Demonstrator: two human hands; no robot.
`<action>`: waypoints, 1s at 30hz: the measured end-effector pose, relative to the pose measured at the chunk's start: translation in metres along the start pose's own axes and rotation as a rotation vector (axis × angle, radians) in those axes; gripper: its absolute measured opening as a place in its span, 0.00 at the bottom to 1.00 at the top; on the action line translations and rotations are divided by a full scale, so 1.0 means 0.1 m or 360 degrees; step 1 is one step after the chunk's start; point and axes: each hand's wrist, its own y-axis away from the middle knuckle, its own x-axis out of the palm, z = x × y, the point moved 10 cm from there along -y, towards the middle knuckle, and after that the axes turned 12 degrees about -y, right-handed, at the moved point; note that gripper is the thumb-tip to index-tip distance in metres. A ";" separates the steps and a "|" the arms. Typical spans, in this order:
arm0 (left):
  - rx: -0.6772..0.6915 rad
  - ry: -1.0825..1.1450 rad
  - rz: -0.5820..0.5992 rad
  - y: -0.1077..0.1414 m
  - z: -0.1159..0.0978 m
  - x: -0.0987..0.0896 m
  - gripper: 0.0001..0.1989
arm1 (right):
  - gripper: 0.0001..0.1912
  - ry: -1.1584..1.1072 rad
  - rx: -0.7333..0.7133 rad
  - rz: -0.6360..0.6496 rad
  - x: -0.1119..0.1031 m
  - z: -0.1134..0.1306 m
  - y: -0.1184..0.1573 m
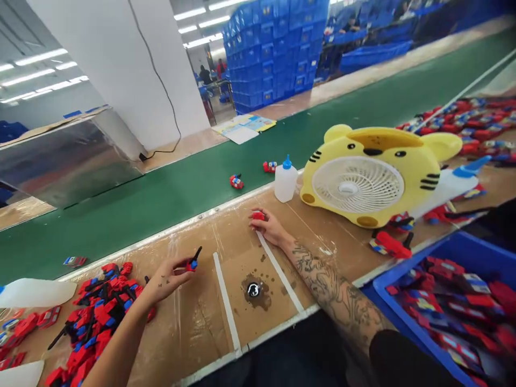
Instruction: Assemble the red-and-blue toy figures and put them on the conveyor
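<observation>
My left hand (171, 280) is closed around a small red and blue plastic toy part (194, 264) with a black stick pointing up. It is just right of a heap of similar red, blue and black parts (102, 306) on the brown work surface. Farther forward, near the conveyor edge, my right hand (272, 227) has its fingers round a small red plastic piece (258, 215). Between the hands, two white tape strips flank a small round dark object or cup (253, 290) with wet stains around it.
A white bottle with a blue nozzle (285, 184) stands beyond my right hand. Right of it is a yellow animal-faced fan (357, 177). Two red toys (236, 181) lie on the green conveyor belt (177, 185). At lower right sits a blue bin (385, 312) of red toys.
</observation>
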 end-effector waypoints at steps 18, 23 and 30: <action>0.1594 -0.1104 0.0248 0.51 -2.01 0.90 0.23 | 0.21 -0.0200 0.0275 0.0062 -0.04 0.03 0.04; 0.1471 -0.0870 0.0284 0.49 -1.93 0.83 0.27 | 0.24 -0.0374 0.0325 0.0285 0.15 0.07 0.09; 0.0787 0.0445 -0.0040 0.21 -1.37 0.58 0.16 | 0.26 -0.0217 0.0075 0.0318 0.19 0.12 0.12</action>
